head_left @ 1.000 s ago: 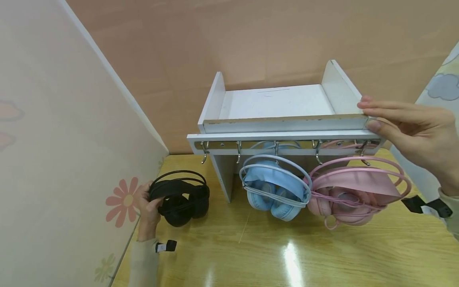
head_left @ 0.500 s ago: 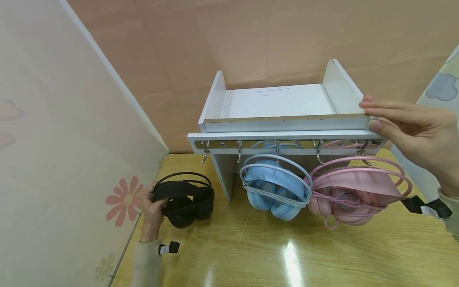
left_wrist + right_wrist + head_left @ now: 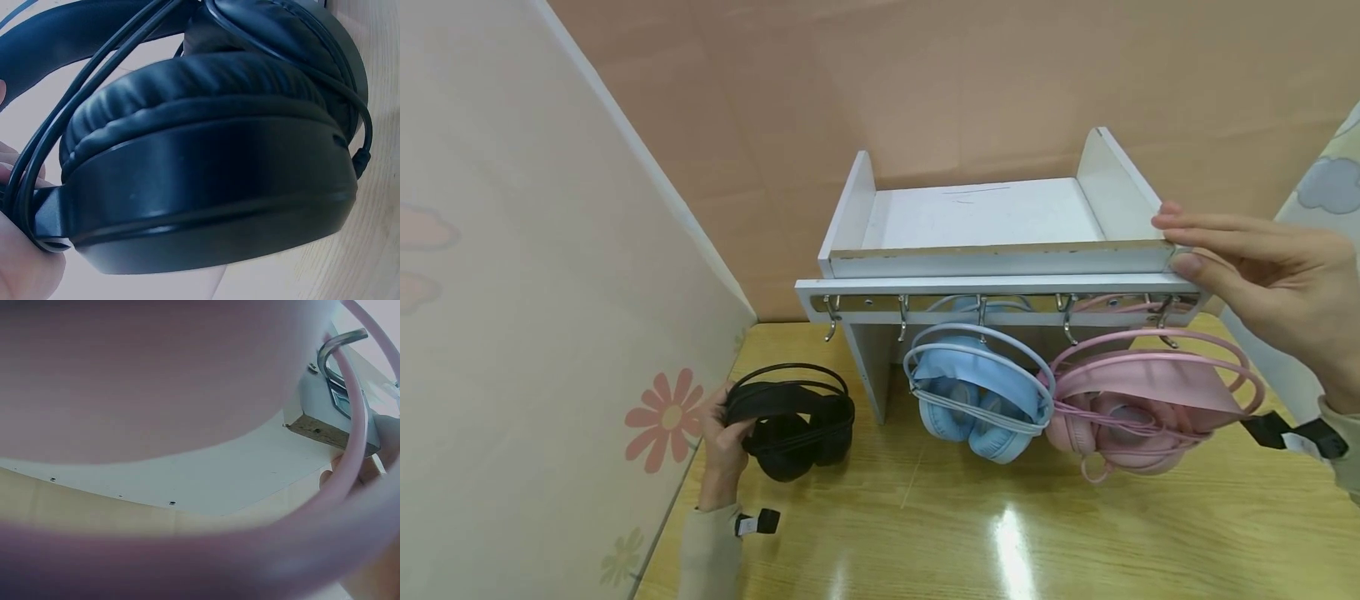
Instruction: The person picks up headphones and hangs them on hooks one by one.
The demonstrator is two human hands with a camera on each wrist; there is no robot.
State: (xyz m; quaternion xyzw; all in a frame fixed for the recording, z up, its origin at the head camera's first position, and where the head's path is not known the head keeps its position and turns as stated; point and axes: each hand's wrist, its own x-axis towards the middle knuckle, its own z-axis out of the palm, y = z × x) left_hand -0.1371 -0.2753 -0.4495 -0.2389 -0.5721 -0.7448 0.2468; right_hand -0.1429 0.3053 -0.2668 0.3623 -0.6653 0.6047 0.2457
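My left hand (image 3: pixel 724 437) grips a pair of black headphones (image 3: pixel 784 454) by the left side of the headband, at the left of the head view. One padded ear cup (image 3: pixel 206 181) fills much of the left wrist view, with a cable looped along the band. My right hand (image 3: pixel 1277 267) holds the right front corner of a white shelf (image 3: pixel 1000 265), thumb at the front and fingers over the side. Pink headphones (image 3: pixel 1142 400) hang at the shelf's right end, just below that hand. Blue headphones (image 3: pixel 981 375) hang left of them.
Several double metal hooks (image 3: pixel 903 317) line the shelf's front rail; those at the left end carry nothing. The shelf stands on a wooden table (image 3: pixel 910 542). A pale wall (image 3: pixel 550 292) with printed flowers rises close to my left hand.
My left hand has moved slightly right and toward me, carrying the black headphones. The right hand keeps its place on the shelf corner, and the hanging headphones stay put.
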